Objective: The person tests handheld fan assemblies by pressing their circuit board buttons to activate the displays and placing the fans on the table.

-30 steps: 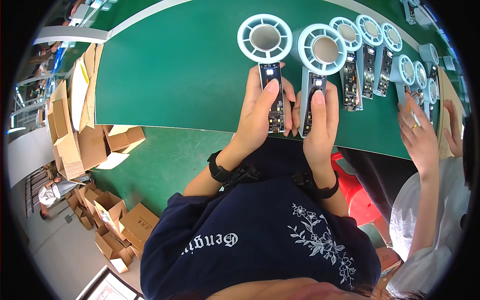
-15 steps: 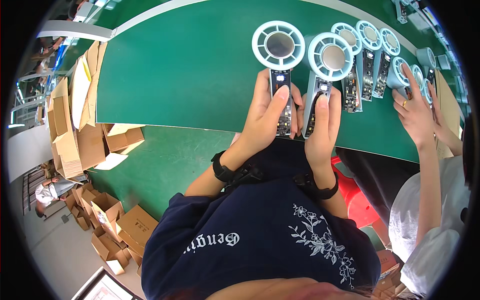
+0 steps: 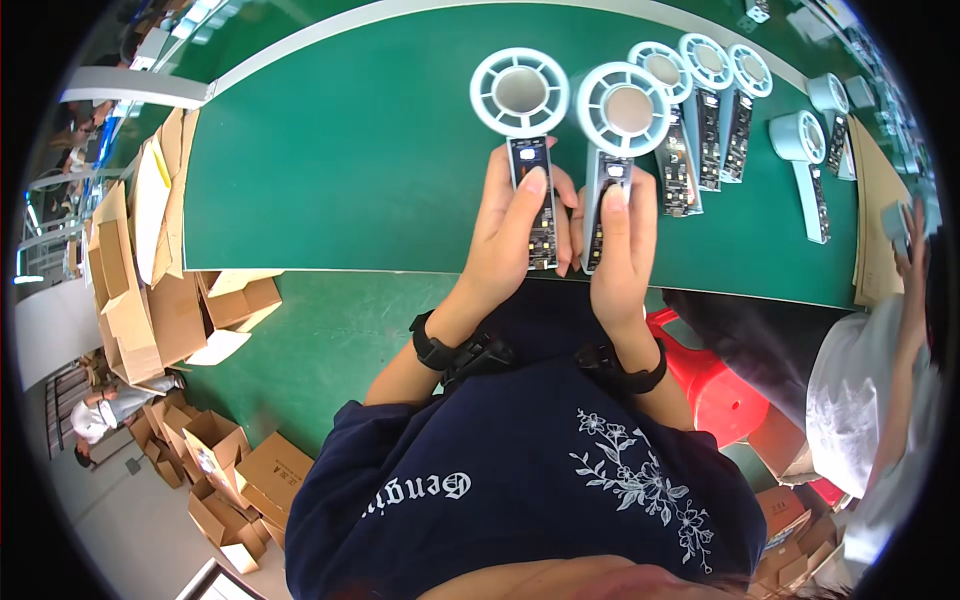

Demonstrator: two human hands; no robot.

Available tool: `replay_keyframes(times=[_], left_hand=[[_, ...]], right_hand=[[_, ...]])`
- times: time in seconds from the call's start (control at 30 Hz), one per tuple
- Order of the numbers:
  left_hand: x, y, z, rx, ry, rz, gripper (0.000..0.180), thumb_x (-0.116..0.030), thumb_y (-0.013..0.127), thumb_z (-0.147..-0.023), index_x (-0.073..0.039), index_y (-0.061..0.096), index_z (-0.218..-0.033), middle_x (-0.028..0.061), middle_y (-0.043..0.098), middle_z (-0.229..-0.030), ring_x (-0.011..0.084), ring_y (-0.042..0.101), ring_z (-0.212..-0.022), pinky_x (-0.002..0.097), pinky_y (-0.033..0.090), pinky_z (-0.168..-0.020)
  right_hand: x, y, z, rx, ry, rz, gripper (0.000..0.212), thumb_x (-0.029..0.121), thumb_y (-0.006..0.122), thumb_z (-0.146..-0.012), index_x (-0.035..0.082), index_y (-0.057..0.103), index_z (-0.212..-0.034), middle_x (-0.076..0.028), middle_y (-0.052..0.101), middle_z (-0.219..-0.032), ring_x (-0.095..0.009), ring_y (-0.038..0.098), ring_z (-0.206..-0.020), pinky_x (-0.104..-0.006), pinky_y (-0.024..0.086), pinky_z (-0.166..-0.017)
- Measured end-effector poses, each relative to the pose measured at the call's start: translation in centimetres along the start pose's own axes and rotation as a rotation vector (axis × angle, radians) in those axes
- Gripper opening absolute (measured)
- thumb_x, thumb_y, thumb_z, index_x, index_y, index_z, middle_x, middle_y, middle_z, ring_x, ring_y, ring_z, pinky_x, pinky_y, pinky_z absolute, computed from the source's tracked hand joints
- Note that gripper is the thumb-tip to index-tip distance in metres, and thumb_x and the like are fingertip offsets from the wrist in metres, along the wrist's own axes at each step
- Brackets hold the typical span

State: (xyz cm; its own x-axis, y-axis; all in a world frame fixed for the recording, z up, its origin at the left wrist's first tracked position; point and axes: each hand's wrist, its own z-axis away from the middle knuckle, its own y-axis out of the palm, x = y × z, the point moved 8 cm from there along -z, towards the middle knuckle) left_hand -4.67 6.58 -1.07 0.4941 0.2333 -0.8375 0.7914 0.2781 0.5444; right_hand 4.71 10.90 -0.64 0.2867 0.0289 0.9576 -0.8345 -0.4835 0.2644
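My left hand (image 3: 505, 235) is closed around the handle of a pale blue handheld fan (image 3: 520, 92). Its round head has a spoked ring and a silver centre disc, and the handle shows a bare black circuit board with a lit white spot near the top. A matching fan (image 3: 624, 108) is in my right hand (image 3: 627, 235), its board lit too. Each thumb presses on its board. The two fans stand side by side over the table's near edge, heads pointing away from me.
Several similar fans (image 3: 710, 62) lie right of my hands on the green table (image 3: 330, 150). Farther right are more fans (image 3: 798, 138) and a cardboard sheet (image 3: 876, 220). A co-worker's hand (image 3: 912, 255) shows at the right rim. Open cartons (image 3: 150, 290) stand left; a red stool (image 3: 725, 400) is below.
The co-worker's hands have left the fans on the right and drawn back to the right rim. The view has shifted slightly; both fans stay in my hands.
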Motion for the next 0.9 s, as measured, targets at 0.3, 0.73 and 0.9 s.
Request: replay_keyframes(times=[0.3,0.73,0.9], left_hand=[[-0.1,2.9,0.5,0.042,-0.095,-0.012,0.037,-0.024,0.031,-0.1,0.0,0.03,-0.128,0.0107,0.051,-0.089,0.0123,0.05,-0.047,0.0241,0.042,-0.036],[8.1,15.8,-2.0,0.251,-0.445,0.104,0.038,-0.032,0.038,-0.099,-0.003,0.034,-0.123,0.0097,0.051,-0.089,0.0145,0.053,-0.053,0.0294,0.043,-0.044],[9.8,17.6,-2.2,0.238,-0.448,0.023,0.035,-0.032,0.038,-0.099,-0.004,0.035,-0.12,0.0091,0.052,-0.089,0.016,0.054,-0.055,0.0314,0.044,-0.048]], right_hand=[[1.4,-2.6,0.9,-0.093,0.017,-0.11,0.025,0.022,0.033,-0.1,0.001,0.041,-0.111,-0.004,0.049,-0.074,-0.006,0.041,-0.045,-0.0195,0.032,-0.038],[8.5,-18.5,2.9,-0.386,0.039,0.285,0.024,0.025,0.04,-0.099,0.002,0.047,-0.103,-0.002,0.049,-0.07,-0.005,0.04,-0.044,-0.02,0.03,-0.039],[9.2,-22.6,2.8,-0.233,0.232,0.297,0.028,0.028,0.042,-0.097,0.003,0.05,-0.091,-0.002,0.049,-0.064,-0.009,0.041,-0.043,-0.0222,0.032,-0.04]])
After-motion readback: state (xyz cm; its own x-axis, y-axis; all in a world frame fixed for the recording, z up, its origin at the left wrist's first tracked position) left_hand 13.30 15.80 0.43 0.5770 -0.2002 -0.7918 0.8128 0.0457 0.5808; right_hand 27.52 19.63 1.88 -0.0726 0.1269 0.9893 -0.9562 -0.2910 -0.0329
